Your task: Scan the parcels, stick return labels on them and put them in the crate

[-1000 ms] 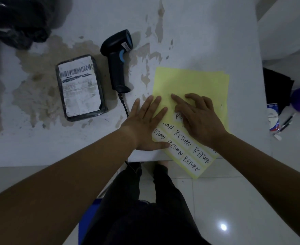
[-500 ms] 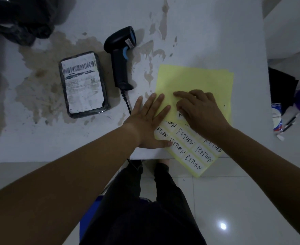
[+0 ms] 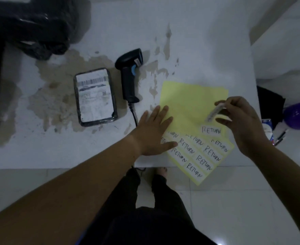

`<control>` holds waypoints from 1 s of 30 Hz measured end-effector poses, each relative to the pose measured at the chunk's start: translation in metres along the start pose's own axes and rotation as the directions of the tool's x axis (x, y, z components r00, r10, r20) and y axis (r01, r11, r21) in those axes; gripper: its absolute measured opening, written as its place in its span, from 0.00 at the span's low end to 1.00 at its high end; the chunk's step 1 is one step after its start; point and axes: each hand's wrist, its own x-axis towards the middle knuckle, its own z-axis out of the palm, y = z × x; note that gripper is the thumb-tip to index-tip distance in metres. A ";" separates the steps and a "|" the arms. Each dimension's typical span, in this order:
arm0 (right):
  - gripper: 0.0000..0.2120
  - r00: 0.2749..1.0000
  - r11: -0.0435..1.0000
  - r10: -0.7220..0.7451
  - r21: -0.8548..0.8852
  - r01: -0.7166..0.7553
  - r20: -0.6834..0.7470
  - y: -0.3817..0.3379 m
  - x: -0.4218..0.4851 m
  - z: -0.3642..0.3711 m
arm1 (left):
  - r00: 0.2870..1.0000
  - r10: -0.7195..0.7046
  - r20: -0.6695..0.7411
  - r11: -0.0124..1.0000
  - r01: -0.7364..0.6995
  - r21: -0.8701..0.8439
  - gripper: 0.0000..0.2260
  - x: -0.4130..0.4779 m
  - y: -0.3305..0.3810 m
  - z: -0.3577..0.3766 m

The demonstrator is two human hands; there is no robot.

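the left hand (image 3: pixel 154 131) is lying flat with fingers spread, pressing down the eight o'clock edge of the yellow label sheet (image 3: pixel 186 105), while the right hand (image 3: pixel 241 121) is pinching one return label (image 3: pixel 214 112) between thumb and fingertips, holding it in the air just above the sheet's two o'clock side. the label is looking thin, limp and featherlight, and its sticky face is likely going to cling to skin or fold onto itself, so keeping hold by one short end alone seems wisest. the parcel (image 3: pixel 95 97) is lying flat on the bench (image 3: pixel 207 41) at about nine o'clock from the sheet, with the barcode scanner (image 3: pixel 130 75) between them. wrapped in black film with a white shipping slip on top, it is appearing small, firm-edged and a little slick, best taken by its long sides. the crate is not showing anywhere, the held label's wording is blurring out in the dim light, the sheet's six o'clock corner is hanging past the bench edge, and a black plastic bag (image 3: pixel 30 27) at eleven o'clock is being cut off by the frame.
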 end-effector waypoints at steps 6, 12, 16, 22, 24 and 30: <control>0.10 0.896 0.754 -0.309 -0.492 0.435 0.319 -0.043 -0.025 0.083 | 0.906 -0.188 -0.380 0.774 -0.102 -0.626 0.21 -0.053 0.005 -0.053; 0.06 0.752 0.588 -0.323 -0.501 0.635 0.574 -0.080 -0.019 0.191 | 0.817 -0.388 -0.427 0.586 -0.138 -0.798 0.04 -0.114 -0.050 -0.056; 0.22 0.843 0.659 -0.242 -0.556 0.507 0.481 -0.075 -0.008 0.242 | 0.771 -0.509 -0.381 0.471 -0.120 -0.874 0.04 -0.132 -0.097 -0.054; 0.06 0.942 0.793 -0.117 -0.542 0.279 0.314 -0.042 0.008 0.283 | 0.754 -0.617 -0.225 0.230 -0.101 -0.968 0.06 -0.127 -0.138 -0.049; 0.03 0.951 0.783 -0.130 -0.559 0.273 0.281 -0.036 0.013 0.289 | 0.735 -0.620 -0.274 0.367 -0.037 -0.930 0.12 -0.124 -0.147 -0.045; 0.03 0.950 0.667 -0.047 -0.699 0.259 0.308 -0.038 0.031 0.300 | 0.697 -0.559 -0.450 0.649 0.030 -0.760 0.09 -0.112 -0.174 -0.038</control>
